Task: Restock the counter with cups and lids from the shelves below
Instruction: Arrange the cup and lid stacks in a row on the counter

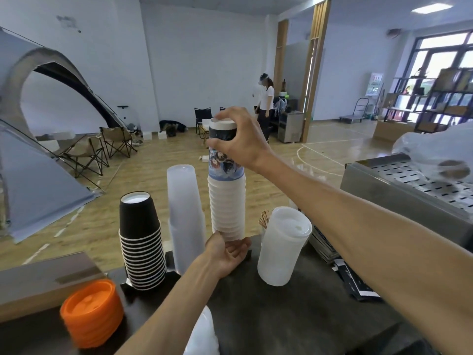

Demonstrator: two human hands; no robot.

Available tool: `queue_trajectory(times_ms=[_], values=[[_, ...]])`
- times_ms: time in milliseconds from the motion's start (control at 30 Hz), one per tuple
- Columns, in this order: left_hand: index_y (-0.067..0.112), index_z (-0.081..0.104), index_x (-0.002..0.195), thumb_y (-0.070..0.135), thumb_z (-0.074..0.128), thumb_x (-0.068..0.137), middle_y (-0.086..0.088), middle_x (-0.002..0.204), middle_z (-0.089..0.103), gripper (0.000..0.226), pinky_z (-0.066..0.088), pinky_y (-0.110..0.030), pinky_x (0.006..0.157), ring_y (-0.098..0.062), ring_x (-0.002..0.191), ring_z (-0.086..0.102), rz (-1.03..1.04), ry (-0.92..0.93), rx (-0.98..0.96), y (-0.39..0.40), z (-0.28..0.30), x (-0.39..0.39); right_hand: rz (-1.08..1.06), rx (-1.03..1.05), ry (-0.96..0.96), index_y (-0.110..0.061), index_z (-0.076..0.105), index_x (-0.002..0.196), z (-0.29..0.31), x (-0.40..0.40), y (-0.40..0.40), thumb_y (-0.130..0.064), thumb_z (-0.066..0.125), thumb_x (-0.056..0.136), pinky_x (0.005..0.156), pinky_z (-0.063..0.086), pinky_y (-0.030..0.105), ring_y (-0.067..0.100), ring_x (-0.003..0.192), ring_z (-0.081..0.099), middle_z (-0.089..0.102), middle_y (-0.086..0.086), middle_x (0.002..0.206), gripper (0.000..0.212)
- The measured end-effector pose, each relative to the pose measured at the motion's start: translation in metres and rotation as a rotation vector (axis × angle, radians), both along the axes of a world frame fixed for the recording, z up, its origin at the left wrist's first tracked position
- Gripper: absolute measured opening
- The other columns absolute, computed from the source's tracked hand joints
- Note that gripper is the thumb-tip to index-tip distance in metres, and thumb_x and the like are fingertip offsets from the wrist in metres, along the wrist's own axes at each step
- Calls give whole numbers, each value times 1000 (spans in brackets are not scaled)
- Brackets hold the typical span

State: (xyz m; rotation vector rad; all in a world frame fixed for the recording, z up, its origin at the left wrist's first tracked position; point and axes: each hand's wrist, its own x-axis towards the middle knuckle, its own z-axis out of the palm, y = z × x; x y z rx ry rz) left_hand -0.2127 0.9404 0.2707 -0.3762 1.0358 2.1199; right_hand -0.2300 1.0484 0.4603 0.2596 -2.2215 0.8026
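The tall stack of upside-down white paper cups with a printed top cup stands at the dark bench edge. The right hand has its fingers wrapped around the top cup, while the left hand pinches the stack's base between the clear plastic cup stack and the translucent lid stack.

No text, brand or number can be read here. The printed cup topping the tall white stack carries a colourful picture of cartoon-like figures on a dark and blue ground, but no letters show clearly. At about two o'clock, a standing sign against the far wall has red marks on top and a green panel below, too small and blurred to make out. The dark packets on the desk at four o'clock bear white markings that are also illegible.
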Motion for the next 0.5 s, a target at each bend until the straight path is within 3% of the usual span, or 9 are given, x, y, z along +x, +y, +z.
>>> queue_trajectory(times_ms=[67,167,500], values=[[-1,52,131,21,43,104,-25,114,67,36,59,-35,60,-35,89,70,2,4,-26,-1,-4,3,-3,-4,-50,-12,64,121,-9,-6,1,-30,86,76,81,39,4,12,104,54,57,7,126,53],[-1,48,132,26,44,104,-27,120,64,39,56,-37,68,-36,98,69,0,2,-23,-3,-5,9,-16,-17,-102,-13,62,125,-23,-11,4,-32,85,76,89,46,24,17,107,55,58,8,127,58],[-7,42,132,25,43,106,-28,119,63,41,56,-38,67,-36,100,69,-14,22,-19,-5,7,25,-29,-105,-198,-18,47,140,-27,-7,8,-38,84,75,94,49,35,21,116,52,51,8,135,77]])
